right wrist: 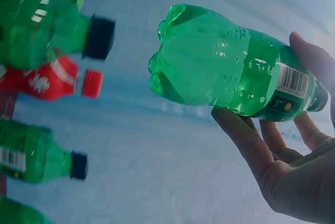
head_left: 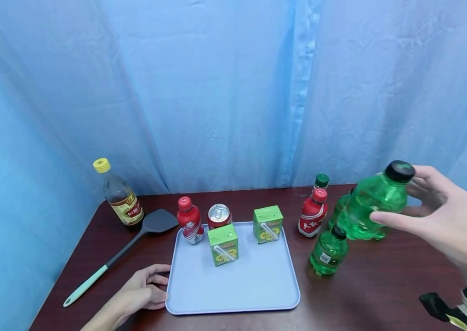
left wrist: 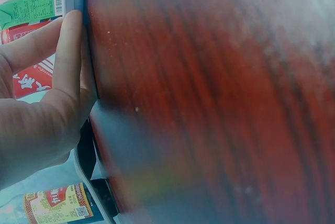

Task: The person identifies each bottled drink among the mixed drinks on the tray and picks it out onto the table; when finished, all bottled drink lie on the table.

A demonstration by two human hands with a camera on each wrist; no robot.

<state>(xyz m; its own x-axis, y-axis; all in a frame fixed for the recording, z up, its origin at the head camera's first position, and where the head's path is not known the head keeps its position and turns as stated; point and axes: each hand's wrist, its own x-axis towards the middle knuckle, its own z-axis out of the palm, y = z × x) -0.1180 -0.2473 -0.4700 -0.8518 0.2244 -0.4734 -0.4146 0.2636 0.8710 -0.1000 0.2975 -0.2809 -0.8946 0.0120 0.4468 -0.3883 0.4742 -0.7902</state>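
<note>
My right hand [head_left: 444,216] grips a green plastic bottle [head_left: 376,202] with a black cap, held tilted in the air at the right. In the right wrist view this bottle's ridged base [right wrist: 172,59] points left, and thumb and fingers lie on opposite sides of it. Beneath it in the head view stands a smaller-looking green bottle [head_left: 328,253] on the table. My left hand [head_left: 144,289] touches the left rim of a pale tray [head_left: 258,285] with its fingertips. On the tray are two green drink cartons [head_left: 223,246] [head_left: 268,225], a red bottle [head_left: 190,220] and a can [head_left: 219,215].
Left of the tray lie a spatula [head_left: 123,248] and an upright yellow-capped sauce bottle [head_left: 123,197]. Another red bottle [head_left: 313,214] stands right of the tray, with a green-capped bottle [head_left: 321,180] behind it. More green bottles are partly hidden behind the held one. A blue curtain [head_left: 217,101] backs the table.
</note>
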